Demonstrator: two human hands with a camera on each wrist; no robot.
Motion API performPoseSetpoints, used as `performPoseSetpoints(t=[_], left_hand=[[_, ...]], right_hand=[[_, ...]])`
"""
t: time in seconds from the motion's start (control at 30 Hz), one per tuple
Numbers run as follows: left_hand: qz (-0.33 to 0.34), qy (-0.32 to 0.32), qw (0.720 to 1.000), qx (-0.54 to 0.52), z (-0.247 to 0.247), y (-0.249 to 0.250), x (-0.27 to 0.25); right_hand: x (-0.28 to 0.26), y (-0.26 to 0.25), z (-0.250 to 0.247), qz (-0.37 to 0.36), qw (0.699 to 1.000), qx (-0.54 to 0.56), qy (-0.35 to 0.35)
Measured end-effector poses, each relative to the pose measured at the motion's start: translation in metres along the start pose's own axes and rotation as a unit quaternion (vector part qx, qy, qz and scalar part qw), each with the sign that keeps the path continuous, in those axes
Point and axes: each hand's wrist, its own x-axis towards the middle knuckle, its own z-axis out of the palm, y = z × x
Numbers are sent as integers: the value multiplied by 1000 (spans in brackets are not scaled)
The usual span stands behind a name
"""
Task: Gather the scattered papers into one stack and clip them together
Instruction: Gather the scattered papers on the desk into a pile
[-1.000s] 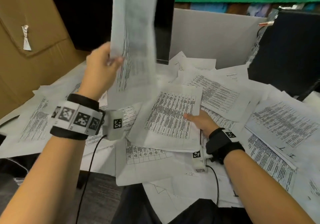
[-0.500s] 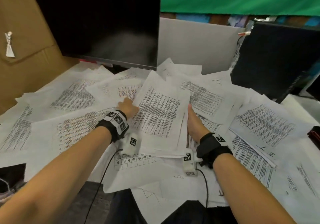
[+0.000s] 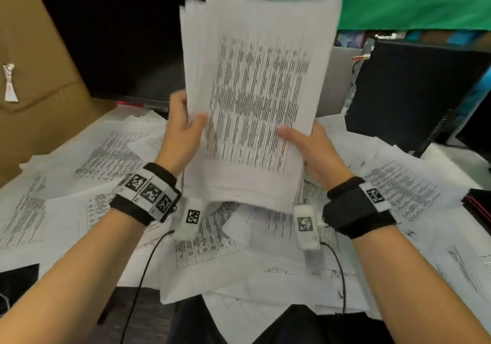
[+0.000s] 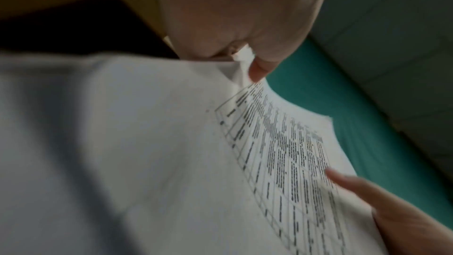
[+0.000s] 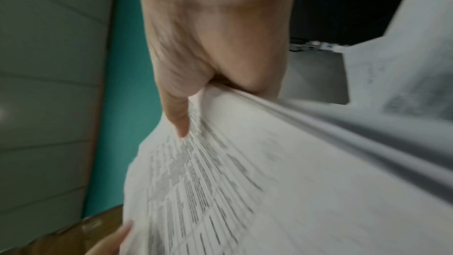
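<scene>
A thick stack of printed papers [image 3: 255,96] stands upright in the air over the desk, its sheets fanned unevenly at the top. My left hand [image 3: 183,128] grips its left edge, thumb on the front sheet. My right hand [image 3: 310,144] grips the right edge the same way. In the left wrist view the stack [image 4: 245,162] is pinched under my left thumb [image 4: 257,69]. The right wrist view shows the stack [image 5: 245,162] pinched by my right hand [image 5: 181,111]. Many loose printed sheets [image 3: 111,152] still cover the desk. No clip is in sight.
A dark monitor [image 3: 114,43] stands behind the papers at the left, with a black computer case [image 3: 409,96] at the right. Brown cardboard [image 3: 34,64] walls off the left side. A grey divider [image 3: 337,77] and a green cloth [image 3: 398,0] lie behind.
The stack lay flat on the desk between both hands half a second ago. Now both hands have lifted it and stood it upright in the air.
</scene>
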Motion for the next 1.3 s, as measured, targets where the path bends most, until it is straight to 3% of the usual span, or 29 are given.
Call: performPoseSetpoints(t=[0.07, 0.13, 0.23, 0.3, 0.4, 0.43, 0.5, 0.57, 0.63, 0.77, 0.83, 0.93, 1.07, 1.13, 1.3], left_hand=[[107, 31, 994, -15, -1, 24, 4], [171, 58, 983, -19, 1, 39, 5], [226, 76, 971, -2, 13, 44, 0], [226, 87, 970, -6, 19, 42, -3], [163, 80, 982, -42, 15, 35, -1], [109, 44, 991, -71, 10, 27, 0], [-68, -74, 989, -109, -5, 4, -3], [-235, -215, 947, -44, -15, -22, -16], [-302, -313, 899, 47, -13, -45, -29], [-256, -160, 950, 78, -4, -63, -21], [-267, -153, 943, 127, -18, -78, -12], [-337, -160, 887, 273, -59, -100, -1], [-351, -260, 761, 480, -106, -117, -5], [-347, -280, 734, 512, -121, -119, -6], [-321, -293, 705, 560, -142, -133, -3]], right_hand=[[-5, -28, 5, -32, 999, 7, -13], [-8, -43, 10, -35, 999, 6, -18], [-7, -44, 18, -32, 999, 0, 11], [-3, -39, 24, -34, 998, 1, 60], [1, -31, 27, -40, 996, 11, 85], [1, -23, 24, -33, 997, 11, 67], [-2, 1, 16, 30, 999, -22, 23], [-10, 39, 10, 132, 989, -47, -39], [-16, 70, 10, 175, 980, -73, -55], [-7, 81, 20, 165, 985, -38, 34], [2, 91, 24, 188, 980, -49, 34], [10, 118, 26, 227, 967, -87, 75], [11, 138, 25, 257, 948, -158, 98], [12, 142, 26, 252, 949, -161, 102], [13, 146, 23, 254, 945, -186, 87]])
